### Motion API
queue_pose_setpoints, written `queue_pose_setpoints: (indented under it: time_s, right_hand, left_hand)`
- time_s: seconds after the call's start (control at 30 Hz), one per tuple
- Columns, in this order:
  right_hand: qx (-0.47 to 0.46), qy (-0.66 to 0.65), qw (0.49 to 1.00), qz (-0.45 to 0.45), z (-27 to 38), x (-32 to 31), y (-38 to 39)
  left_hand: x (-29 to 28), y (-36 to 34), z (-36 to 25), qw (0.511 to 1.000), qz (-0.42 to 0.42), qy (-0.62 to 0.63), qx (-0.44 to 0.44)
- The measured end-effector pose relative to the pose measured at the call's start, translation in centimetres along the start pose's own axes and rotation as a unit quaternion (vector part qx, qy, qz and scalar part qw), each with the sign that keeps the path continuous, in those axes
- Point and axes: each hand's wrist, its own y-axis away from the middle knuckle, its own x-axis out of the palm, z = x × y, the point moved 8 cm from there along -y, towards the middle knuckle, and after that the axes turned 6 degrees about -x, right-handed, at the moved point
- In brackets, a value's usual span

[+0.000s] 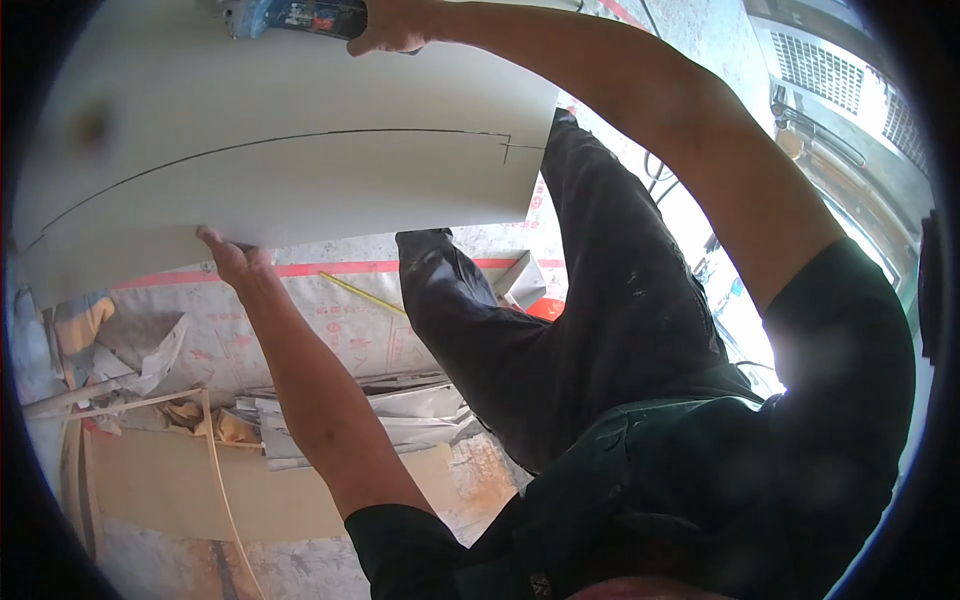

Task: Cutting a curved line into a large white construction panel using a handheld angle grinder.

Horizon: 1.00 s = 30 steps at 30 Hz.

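A large pale board [330, 185] stretches across the upper left, with a dark curved line along it and a small cross mark near its right end. My left hand [240, 262] grips the board's near edge, thumb on top and the other fingers hidden beneath. At the top of the view, my right hand [395, 25] is closed around a blue-and-black power tool [305, 16] over the board's far part. The picture's edge cuts the tool off, so its exact kind does not show.
A yellow strip [362, 293] lies on the printed floor covering by a red stripe [300, 270]. Several grey offcuts [410, 415] and a thin wooden strip [215, 470] lie lower left. A grey box-like piece [520, 280] sits between my legs.
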Motion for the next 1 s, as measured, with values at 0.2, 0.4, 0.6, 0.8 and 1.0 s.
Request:
queue_pose_setpoints:
  time_s: [0.2, 0.4, 0.6, 0.8, 1.0]
  right_hand:
    - [0.083, -0.059, 0.992, 0.07, 0.4, 0.3, 0.1]
    - [0.066, -0.025, 0.995, 0.067, 1.7, -1.2, 2.2]
    - [-0.027, 0.075, 0.996, -0.031, 0.5, 0.6, 1.7]
    - [-0.04, 0.087, 0.995, -0.003, 0.9, 1.5, 2.5]
    - [-0.069, 0.065, 0.995, -0.014, 1.6, 1.4, 3.8]
  left_hand:
    - [0.3, 0.5, -0.3, 1.0, 0.004, -0.02, 0.01]
    - [0.6, 0.7, -0.1, 1.0, 0.001, -0.029, 0.012]
    - [0.3, -0.1, -0.6, 0.999, 0.029, -0.035, 0.012]
    - [-0.4, -0.7, -0.8, 0.999, 0.008, -0.031, 0.021]
    - [0.0, -1.1, -0.7, 0.998, 0.015, -0.054, 0.024]
